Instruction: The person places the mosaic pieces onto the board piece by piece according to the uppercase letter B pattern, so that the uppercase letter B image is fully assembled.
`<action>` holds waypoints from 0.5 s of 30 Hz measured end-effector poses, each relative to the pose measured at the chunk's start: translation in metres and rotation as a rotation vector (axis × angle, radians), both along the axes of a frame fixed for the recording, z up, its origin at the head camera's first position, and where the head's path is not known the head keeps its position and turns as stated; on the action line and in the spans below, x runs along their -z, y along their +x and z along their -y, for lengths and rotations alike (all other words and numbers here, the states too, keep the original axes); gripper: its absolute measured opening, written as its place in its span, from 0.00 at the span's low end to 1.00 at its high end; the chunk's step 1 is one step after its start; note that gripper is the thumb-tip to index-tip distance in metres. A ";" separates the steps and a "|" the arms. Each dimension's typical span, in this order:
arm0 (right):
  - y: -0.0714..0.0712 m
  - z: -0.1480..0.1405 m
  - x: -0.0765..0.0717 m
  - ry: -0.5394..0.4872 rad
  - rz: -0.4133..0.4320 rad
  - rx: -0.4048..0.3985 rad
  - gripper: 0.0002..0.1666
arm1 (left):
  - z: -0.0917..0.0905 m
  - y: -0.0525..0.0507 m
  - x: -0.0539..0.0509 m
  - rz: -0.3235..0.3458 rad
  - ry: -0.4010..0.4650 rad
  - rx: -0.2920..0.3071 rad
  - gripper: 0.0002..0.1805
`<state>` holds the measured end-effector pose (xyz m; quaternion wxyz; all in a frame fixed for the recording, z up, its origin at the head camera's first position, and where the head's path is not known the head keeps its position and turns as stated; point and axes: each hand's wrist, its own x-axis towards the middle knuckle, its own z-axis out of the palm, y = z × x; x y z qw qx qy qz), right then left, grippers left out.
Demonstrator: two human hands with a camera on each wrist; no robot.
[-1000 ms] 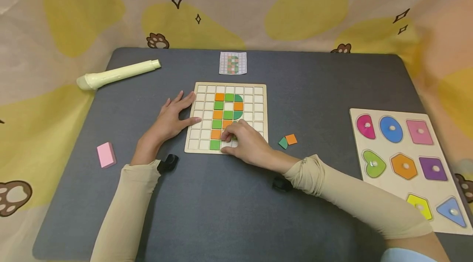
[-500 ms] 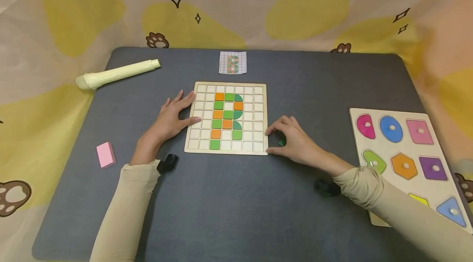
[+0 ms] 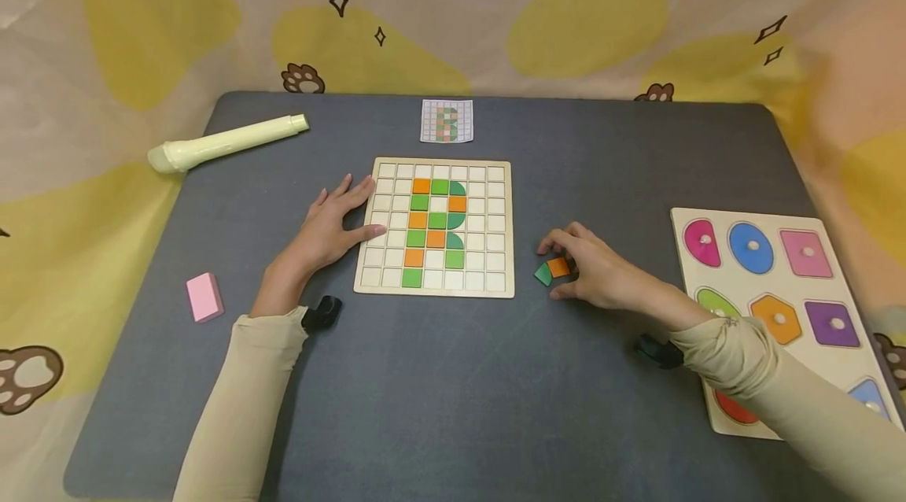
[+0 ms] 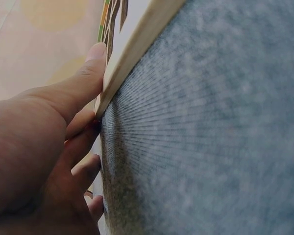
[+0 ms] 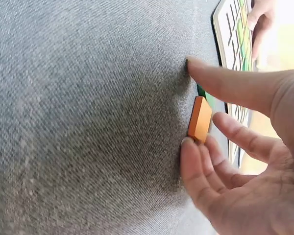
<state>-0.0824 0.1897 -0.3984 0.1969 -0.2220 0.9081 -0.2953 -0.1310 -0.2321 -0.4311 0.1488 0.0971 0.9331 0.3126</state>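
My left hand (image 3: 322, 230) rests at the left edge of a wooden grid board (image 3: 488, 260); the thumb lies over the rim and the fingers spread along the side. Orange, green and rounded dark-green tiles sit in the grid. To the board's right, my right hand (image 3: 598, 270) hovers around a loose orange square tile (image 3: 558, 267) and a dark-green tile (image 3: 543, 274) with a curved side. In the right wrist view, the thumb stands apart from the orange tile (image 5: 201, 120), while a fingertip is close to its other end; contact is unclear.
A small patterned card (image 3: 447, 121) lies behind the board. The pale yellow microphone-shaped stick (image 3: 233, 142) is at back left, and a pink block (image 3: 204, 297) at left. A knobbed shape puzzle (image 3: 793, 313) is at right, partly under the right forearm.
My right hand has left the board and moved right to the loose tiles. A green square, covered by that hand before, now shows in the lower grid. The left hand stays put.
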 end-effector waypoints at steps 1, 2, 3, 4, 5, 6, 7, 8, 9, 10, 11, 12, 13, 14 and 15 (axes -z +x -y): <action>0.000 0.000 0.001 -0.010 -0.010 0.000 0.29 | 0.000 0.000 0.000 -0.001 0.000 0.000 0.49; -0.001 0.000 0.002 -0.019 -0.021 0.000 0.28 | 0.000 0.000 0.000 0.000 0.000 0.000 0.49; -0.001 0.001 0.003 -0.029 -0.031 -0.001 0.26 | 0.000 0.000 0.000 0.000 0.000 -0.001 0.49; -0.001 0.002 0.004 -0.038 -0.040 -0.002 0.24 | 0.000 0.000 0.000 0.001 0.000 -0.002 0.49; -0.001 0.003 0.005 -0.045 -0.048 -0.001 0.22 | 0.000 0.000 0.000 0.001 -0.001 -0.003 0.49; -0.001 0.004 0.006 -0.050 -0.056 0.002 0.20 | 0.000 0.000 0.000 0.001 -0.001 -0.004 0.49; -0.001 0.005 0.007 -0.053 -0.063 0.003 0.19 | 0.000 0.000 0.000 0.003 -0.001 -0.006 0.49; -0.001 0.006 0.008 -0.055 -0.070 0.006 0.18 | 0.000 0.000 0.000 0.005 -0.001 -0.007 0.49; -0.001 0.007 0.008 -0.056 -0.072 0.009 0.17 | -0.001 0.000 0.000 0.005 -0.003 -0.008 0.50; -0.001 0.007 0.009 -0.056 -0.078 0.013 0.16 | 0.000 0.000 0.000 0.007 -0.003 -0.008 0.50; -0.001 0.008 0.009 -0.059 -0.084 0.019 0.15 | 0.000 0.000 0.000 0.008 -0.005 -0.008 0.50; -0.001 0.009 0.009 -0.062 -0.091 0.030 0.13 | 0.000 0.000 0.000 0.010 -0.004 -0.008 0.50; -0.001 0.011 0.009 -0.068 -0.100 0.042 0.11 | 0.000 -0.001 0.000 0.011 -0.004 -0.007 0.50; -0.002 0.012 0.009 -0.072 -0.111 0.054 0.10 | 0.000 -0.001 0.000 0.011 -0.004 -0.006 0.50; -0.002 0.014 0.009 -0.081 -0.125 0.067 0.08 | 0.000 -0.001 0.000 0.010 -0.004 -0.004 0.50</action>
